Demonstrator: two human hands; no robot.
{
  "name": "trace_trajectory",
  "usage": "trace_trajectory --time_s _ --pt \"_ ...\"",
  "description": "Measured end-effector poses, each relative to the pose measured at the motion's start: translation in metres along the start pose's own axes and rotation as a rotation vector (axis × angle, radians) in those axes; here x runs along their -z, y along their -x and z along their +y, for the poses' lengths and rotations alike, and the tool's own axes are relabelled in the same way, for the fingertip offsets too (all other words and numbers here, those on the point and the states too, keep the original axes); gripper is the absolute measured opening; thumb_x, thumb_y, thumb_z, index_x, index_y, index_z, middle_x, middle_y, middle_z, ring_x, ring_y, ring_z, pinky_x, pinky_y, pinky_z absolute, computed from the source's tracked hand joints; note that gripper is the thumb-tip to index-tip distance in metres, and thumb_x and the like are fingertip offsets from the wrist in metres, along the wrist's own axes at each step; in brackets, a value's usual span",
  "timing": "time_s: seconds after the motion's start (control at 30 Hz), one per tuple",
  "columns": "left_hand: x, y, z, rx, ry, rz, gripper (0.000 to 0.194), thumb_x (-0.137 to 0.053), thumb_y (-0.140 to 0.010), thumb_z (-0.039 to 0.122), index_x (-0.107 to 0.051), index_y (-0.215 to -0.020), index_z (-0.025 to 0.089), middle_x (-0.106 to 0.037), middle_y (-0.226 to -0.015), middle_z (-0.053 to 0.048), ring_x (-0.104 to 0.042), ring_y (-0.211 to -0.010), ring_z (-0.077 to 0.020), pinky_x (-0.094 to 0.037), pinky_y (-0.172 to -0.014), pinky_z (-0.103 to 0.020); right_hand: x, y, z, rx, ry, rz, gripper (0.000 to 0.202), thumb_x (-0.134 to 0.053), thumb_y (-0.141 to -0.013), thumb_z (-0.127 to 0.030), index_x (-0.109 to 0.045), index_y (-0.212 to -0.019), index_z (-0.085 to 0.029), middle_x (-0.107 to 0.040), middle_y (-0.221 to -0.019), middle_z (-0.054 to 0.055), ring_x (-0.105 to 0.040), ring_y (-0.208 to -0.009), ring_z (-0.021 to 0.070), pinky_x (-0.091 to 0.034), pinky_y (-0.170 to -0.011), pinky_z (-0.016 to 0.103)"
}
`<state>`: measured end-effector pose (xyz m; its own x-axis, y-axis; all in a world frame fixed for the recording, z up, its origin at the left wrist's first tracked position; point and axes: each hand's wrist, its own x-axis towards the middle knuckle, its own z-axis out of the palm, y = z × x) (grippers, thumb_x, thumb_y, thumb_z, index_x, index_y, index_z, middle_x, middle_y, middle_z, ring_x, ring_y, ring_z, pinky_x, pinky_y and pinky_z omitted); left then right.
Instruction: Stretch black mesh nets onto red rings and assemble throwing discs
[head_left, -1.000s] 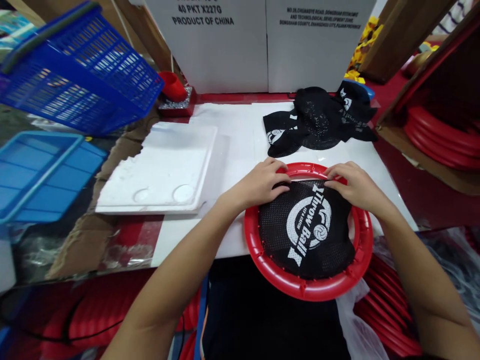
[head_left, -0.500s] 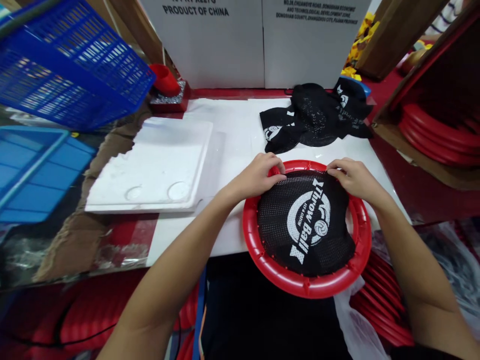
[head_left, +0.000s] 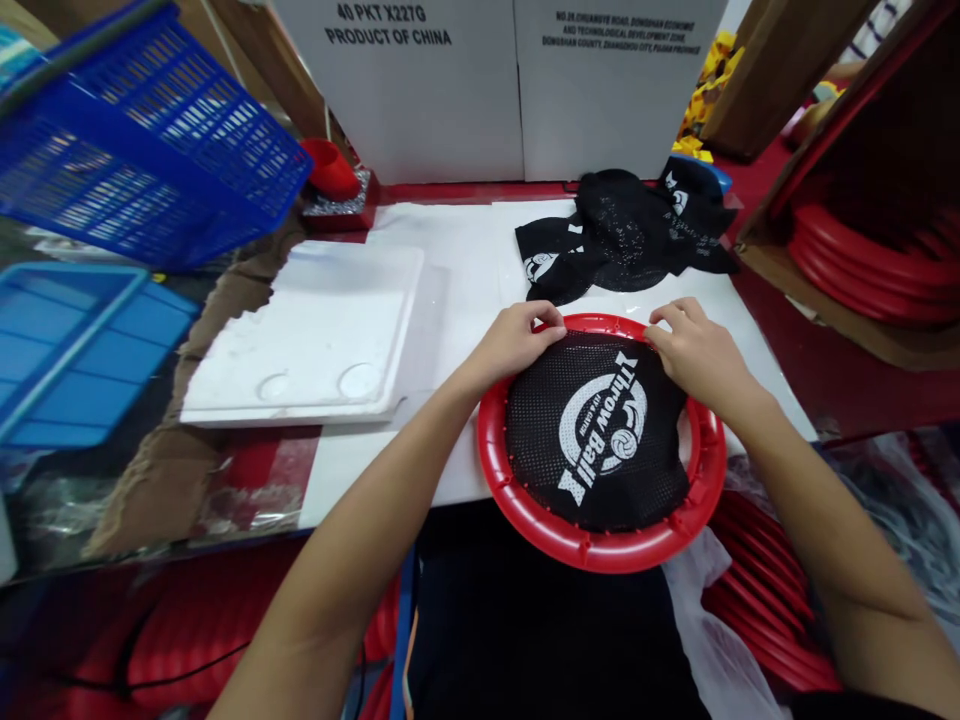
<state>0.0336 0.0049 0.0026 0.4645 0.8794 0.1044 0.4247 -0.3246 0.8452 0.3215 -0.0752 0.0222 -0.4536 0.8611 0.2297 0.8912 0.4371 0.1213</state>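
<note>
Black mesh [head_left: 536,440] printed "Throw Ball" is lying inside a red plastic ring [head_left: 600,553] in the head view, the ring overhanging the near edge of the white work surface [head_left: 457,300]. The left hand [head_left: 517,342] is curling nearly closed, thumb and fingers pinching the mesh's far left edge against the ring. The right hand [head_left: 699,352] is bending its fingers too, thumb and fingertips gripping the mesh's far right edge. Between mesh and ring, a gap is showing on the right. Farther off, dark mesh pieces [head_left: 622,235] are lying heaped before a white carton [head_left: 420,110]. Leftward, a white foam slab [head_left: 322,330] is resting; rightward, a cardboard box [head_left: 847,338] is holding stacked red rings [head_left: 862,265].
</note>
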Motion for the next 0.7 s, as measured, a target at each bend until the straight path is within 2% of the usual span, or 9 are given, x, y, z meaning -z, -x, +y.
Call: trace_trajectory --time_s 0.13,0.23,0.33,0.43,0.53,0.7 --pt "0.002 -0.007 0.003 0.092 0.037 -0.072 0.01 -0.068 -0.092 0.023 -0.075 -0.089 0.016 -0.075 -0.092 -0.007 -0.063 -0.082 -0.0182 -0.049 -0.081 -0.035 -0.004 -0.004 -0.019 0.071 0.031 0.129 0.039 -0.046 -0.096 -0.002 -0.074 -0.119 -0.015 -0.062 -0.147 0.022 -0.054 -0.133 0.0401 -0.052 -0.105 0.061" --pt "0.003 -0.012 0.004 0.126 0.071 -0.125 0.011 -0.068 -0.09 0.022 -0.076 -0.089 0.015 -0.075 -0.09 -0.007 -0.064 -0.082 -0.0186 -0.049 -0.079 -0.034 -0.013 -0.013 -0.026 0.15 -0.097 0.153 0.038 -0.05 -0.098 -0.007 -0.073 -0.127 -0.016 -0.06 -0.153 0.019 -0.052 -0.142 0.0389 -0.049 -0.115 0.062" --pt "0.001 -0.013 0.004 0.12 0.006 -0.075 0.013 -0.066 -0.092 0.023 -0.076 -0.089 0.015 -0.076 -0.091 -0.007 -0.065 -0.084 -0.0198 -0.049 -0.08 -0.035 -0.02 -0.015 -0.028 0.195 -0.143 0.147 0.036 -0.054 -0.1 -0.014 -0.071 -0.132 -0.015 -0.059 -0.156 0.019 -0.051 -0.146 0.0396 -0.045 -0.12 0.064" --pt "-0.003 -0.013 0.004 0.097 -0.086 -0.023 0.015 -0.066 -0.095 0.025 -0.077 -0.093 0.016 -0.078 -0.094 -0.008 -0.066 -0.083 -0.0206 -0.05 -0.082 -0.037 -0.02 -0.012 -0.03 0.213 -0.118 0.143 0.032 -0.056 -0.102 -0.018 -0.073 -0.128 -0.016 -0.059 -0.157 0.018 -0.05 -0.148 0.0397 -0.044 -0.122 0.066" --pt "-0.003 -0.013 0.004 0.077 -0.114 -0.022 0.013 -0.068 -0.094 0.024 -0.079 -0.093 0.016 -0.08 -0.094 -0.008 -0.067 -0.083 -0.0201 -0.051 -0.082 -0.036 -0.015 -0.008 -0.033 0.174 -0.099 0.124 0.028 -0.054 -0.105 -0.023 -0.077 -0.119 -0.014 -0.057 -0.159 0.019 -0.049 -0.15 0.0395 -0.043 -0.124 0.064" --pt "0.003 -0.011 0.003 0.031 -0.187 -0.027 0.012 -0.069 -0.092 0.022 -0.08 -0.092 0.018 -0.08 -0.094 -0.008 -0.068 -0.084 -0.0208 -0.051 -0.082 -0.037 -0.009 -0.003 -0.034 -0.031 -0.217 0.086 0.029 -0.052 -0.105 -0.025 -0.079 -0.111 -0.015 -0.051 -0.163 0.019 -0.046 -0.152 0.0406 -0.046 -0.121 0.065"
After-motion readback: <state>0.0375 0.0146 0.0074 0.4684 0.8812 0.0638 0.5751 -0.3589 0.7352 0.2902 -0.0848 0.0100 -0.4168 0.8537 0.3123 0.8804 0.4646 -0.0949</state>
